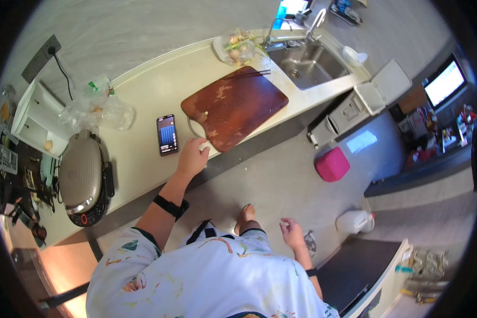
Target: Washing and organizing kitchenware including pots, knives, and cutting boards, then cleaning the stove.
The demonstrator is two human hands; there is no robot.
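My left hand is over the counter's front edge, with thumb and forefinger curled and slightly apart and nothing seen between them. Just beyond its fingertips lies a brown wooden cutting board with worn patches and a grey handle loop at its near left corner. Dark chopsticks rest across the board's far end, and a pale scrap sits near the loop. Left of that hand a smartphone lies face up, its screen lit. My right hand hangs above the floor, fingers loosely bent, holding nothing visible.
An electric griddle with a closed lid stands at the counter's left. Behind it are plastic bags. A bag of vegetables lies beside the steel sink. A bin with a raised lid and a pink stool stand right.
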